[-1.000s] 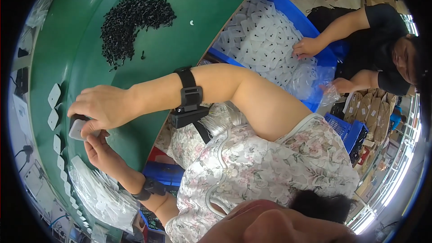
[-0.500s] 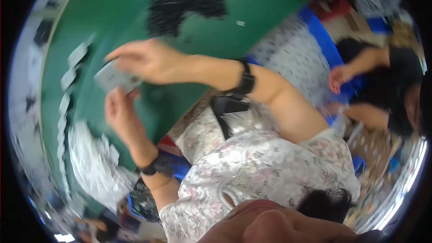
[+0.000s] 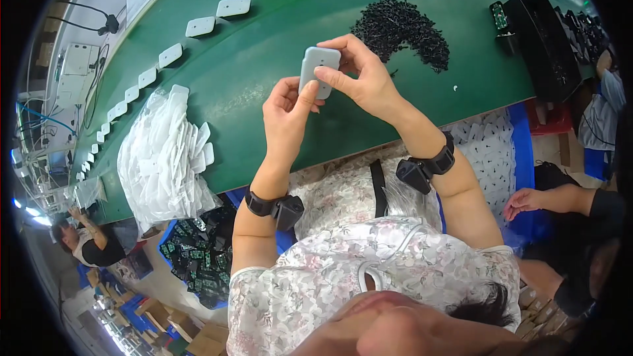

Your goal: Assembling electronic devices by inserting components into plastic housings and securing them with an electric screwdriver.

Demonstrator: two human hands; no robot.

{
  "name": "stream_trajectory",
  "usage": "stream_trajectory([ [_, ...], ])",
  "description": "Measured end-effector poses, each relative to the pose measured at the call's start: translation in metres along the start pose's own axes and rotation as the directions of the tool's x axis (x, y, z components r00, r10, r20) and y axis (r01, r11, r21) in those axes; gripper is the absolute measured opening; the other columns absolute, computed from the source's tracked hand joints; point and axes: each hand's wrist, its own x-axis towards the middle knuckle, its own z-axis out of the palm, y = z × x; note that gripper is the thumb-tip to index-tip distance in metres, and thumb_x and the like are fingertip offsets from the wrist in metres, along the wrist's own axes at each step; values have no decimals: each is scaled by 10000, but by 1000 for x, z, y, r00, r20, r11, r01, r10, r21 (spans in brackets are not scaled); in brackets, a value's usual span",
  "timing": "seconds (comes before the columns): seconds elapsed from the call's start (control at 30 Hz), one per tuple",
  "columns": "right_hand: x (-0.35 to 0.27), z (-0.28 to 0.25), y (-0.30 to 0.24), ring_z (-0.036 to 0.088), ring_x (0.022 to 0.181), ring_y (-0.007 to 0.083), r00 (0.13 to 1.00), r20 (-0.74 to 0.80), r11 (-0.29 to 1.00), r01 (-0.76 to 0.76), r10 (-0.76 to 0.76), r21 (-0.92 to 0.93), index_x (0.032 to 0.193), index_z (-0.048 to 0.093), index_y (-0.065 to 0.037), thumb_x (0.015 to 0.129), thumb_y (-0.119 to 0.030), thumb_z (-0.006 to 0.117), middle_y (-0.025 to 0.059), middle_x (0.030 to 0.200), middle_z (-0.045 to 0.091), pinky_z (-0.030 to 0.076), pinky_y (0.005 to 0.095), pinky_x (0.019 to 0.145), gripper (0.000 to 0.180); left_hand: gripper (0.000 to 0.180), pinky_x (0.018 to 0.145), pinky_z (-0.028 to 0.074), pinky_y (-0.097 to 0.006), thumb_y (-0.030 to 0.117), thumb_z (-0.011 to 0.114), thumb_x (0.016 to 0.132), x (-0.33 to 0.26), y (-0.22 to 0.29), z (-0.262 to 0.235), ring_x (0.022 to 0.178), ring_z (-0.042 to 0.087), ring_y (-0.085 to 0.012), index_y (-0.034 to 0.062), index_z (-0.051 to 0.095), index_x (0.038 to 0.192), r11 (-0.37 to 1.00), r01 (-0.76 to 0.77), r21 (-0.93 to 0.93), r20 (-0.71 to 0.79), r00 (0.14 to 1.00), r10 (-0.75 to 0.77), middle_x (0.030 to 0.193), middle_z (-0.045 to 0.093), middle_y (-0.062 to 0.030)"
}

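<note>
A pale grey-white plastic casing [image 3: 321, 58], flat with rounded corners and small holes in its face, is held up over the green table [image 3: 257, 69] between both my hands. My left hand [image 3: 285, 118] grips its lower left edge, the thumb on the near face and the fingers curled behind. My right hand [image 3: 369, 86] pinches the right side, its thumb pressed against the middle of the face. Whatever lies behind the casing is hidden. Just beyond my right hand spreads a curved pile of small black parts [image 3: 395, 23].
Similar white casings [image 3: 171, 55] form a curving row at the left. Nearer lies a clear bag of white covers [image 3: 155, 165]. Blue bins hold circuit boards [image 3: 198, 250] and white pieces [image 3: 491, 142]. A black box [image 3: 537, 39] stands far right; a co-worker's hand [image 3: 521, 203] is below it.
The view has swung, so the table's contents sit further right and look sharper. The casing stays in both hands; my right hand now has its thumb on the face instead of covering the top.
</note>
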Motion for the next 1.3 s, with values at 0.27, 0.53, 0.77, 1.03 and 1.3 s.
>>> stream_trajectory([
  [0.27, -3, 0, 2, 552, 924, 114, 1000, 23, 998, 17, -18, 62, 1139, 512, -43, 864, -211, 660, 50, 1032, 577, 458, 276, 817, 355, 245, 650, 464, -226, 168, 647, 874, -5, -2, -2, 738, 596, -112, -35, 567, 984, 999, -35, -41, 63, 997, 38, 874, 639, -84],
  [0.53, 55, -13, -33, 561, 949, 122, 987, 102, 982, 137, -125, -130, 1149, 545, -36, 837, -104, 664, 53, 1034, 588, 464, 261, 843, 341, 355, 723, 491, -251, 145, 593, 902, 5, -2, -5, 828, 604, -147, -37, 488, 1187, 988, -131, -81, 42, 990, 134, 968, 632, -128],
  [0.77, 195, -91, -16, 585, 922, 141, 972, 207, 663, 229, -113, -713, 1113, 559, -7, 833, -115, 650, 72, 983, 627, 469, 274, 822, 314, 328, 676, 490, -262, 74, 643, 835, -30, -1, -57, 780, 597, -161, 9, 545, 1141, 869, -232, 437, -120, 942, 312, 942, 624, -85],
  [1.03, 262, -136, 16, 559, 956, 135, 934, 214, 667, -34, 287, -744, 1159, 595, -57, 856, -287, 640, 19, 1044, 621, 422, 262, 848, 384, 217, 758, 459, -364, 32, 677, 751, -81, 28, -137, 864, 564, -287, 43, 631, 963, 373, -28, 928, -203, 801, 564, 921, 613, -101],
  [1.3, 241, -137, -2, 571, 942, 131, 999, 13, 722, -17, 36, -692, 1131, 617, -55, 868, -295, 639, 37, 1022, 638, 446, 274, 816, 357, 400, 813, 398, -381, 234, 721, 694, -49, 25, -149, 1004, 503, -262, 63, 596, 1033, -237, 126, 963, -8, 895, 446, 1031, 554, -66],
])
